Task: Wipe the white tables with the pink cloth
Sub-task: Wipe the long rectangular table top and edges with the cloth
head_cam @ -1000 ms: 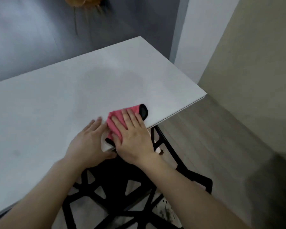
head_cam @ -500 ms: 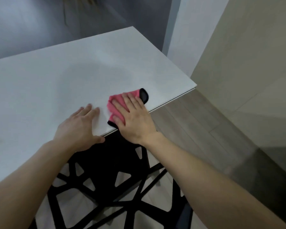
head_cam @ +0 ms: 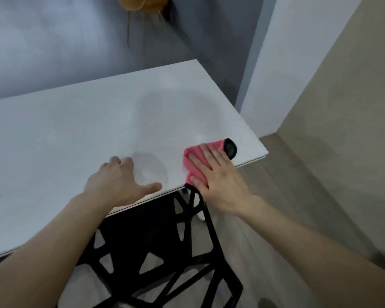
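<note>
Soft, light pink cloth with black trim (head_cam: 192, 162) probably bunches easily, so the right hand (head_cam: 218, 174) presses it flat-fingered on the white rectangular tabletop (head_cam: 76, 134); left hand (head_cam: 118, 182) rests spread.

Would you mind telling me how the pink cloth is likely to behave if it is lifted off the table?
Probably floppy: the cloth lies folded and rumpled under the flat right hand, so it should sag when lifted. Likely light, since it looks like thin fabric. It may slide easily, as the table top looks smooth.
</note>
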